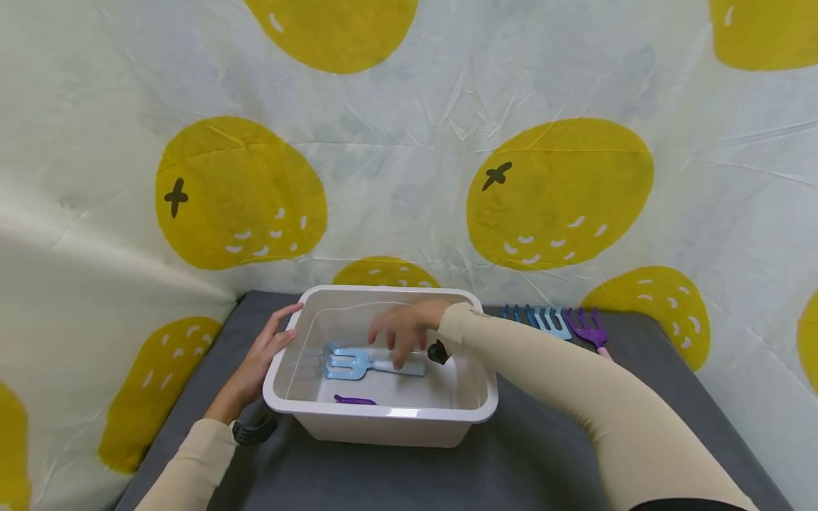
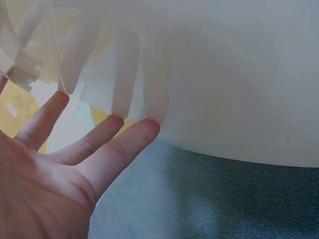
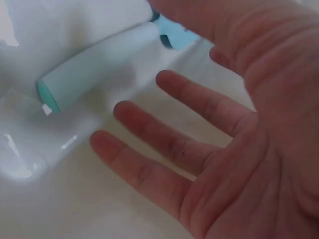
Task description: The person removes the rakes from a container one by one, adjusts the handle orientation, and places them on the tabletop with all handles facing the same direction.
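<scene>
A white plastic tub (image 1: 383, 419) stands on the dark grey table. My left hand (image 1: 262, 362) rests at its left rim, and in the left wrist view its straight, spread fingers (image 2: 119, 149) touch the glossy outer wall. Inside the tub, my right hand (image 1: 405, 330) hovers with fingers loosely spread, holding nothing. Below it lies a light blue hand fork (image 1: 351, 363) with a pale handle (image 3: 99, 64), its tines to the left; more light blue tines show right behind it. A purple tool (image 1: 354, 400) is partly hidden by the tub's front wall.
Right of the tub, a row of garden forks lies along the back of the table: blue ones (image 1: 517, 312), a light blue fork (image 1: 551, 321) and a purple fork (image 1: 588, 330) with a pink handle. My right forearm covers their handles. A fruit-patterned curtain (image 1: 396, 191) hangs behind.
</scene>
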{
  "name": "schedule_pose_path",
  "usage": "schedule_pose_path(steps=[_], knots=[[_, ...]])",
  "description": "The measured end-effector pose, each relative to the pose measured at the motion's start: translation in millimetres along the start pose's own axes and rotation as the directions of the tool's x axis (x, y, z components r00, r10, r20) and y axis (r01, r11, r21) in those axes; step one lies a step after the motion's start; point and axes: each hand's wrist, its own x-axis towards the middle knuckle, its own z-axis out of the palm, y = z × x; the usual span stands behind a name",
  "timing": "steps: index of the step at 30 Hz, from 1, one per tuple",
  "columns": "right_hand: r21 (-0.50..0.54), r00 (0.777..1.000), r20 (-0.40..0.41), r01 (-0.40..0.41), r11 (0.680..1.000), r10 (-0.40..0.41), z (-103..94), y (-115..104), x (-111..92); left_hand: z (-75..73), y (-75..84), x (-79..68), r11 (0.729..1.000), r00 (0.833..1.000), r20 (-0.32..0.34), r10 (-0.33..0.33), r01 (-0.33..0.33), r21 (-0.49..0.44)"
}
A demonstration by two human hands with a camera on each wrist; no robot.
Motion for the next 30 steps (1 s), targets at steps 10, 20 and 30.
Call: schedule_pose_path(steps=[10, 20, 30], knots=[[-0.057, 0.998, 0.01, -0.069, 0.996, 0.069, 13.0, 4.8, 19.1, 1.9, 5.7, 2.8, 1.0, 1.0, 0.0, -0.003, 0.003, -0.024], [-0.041, 0.995, -0.017, -0.1, 0.994, 0.1, 19.5, 4.8, 27.9, 1.2, 7.0, 3.2, 1.0, 1.0, -0.004, -0.006, 0.006, -0.031], [-0.027, 0.998, -0.01, -0.067, 0.997, 0.067, 25.9, 11.1, 37.9, 0.5, 7.9, 3.3, 1.0, 1.0, 0.001, 0.003, -0.003, -0.028]])
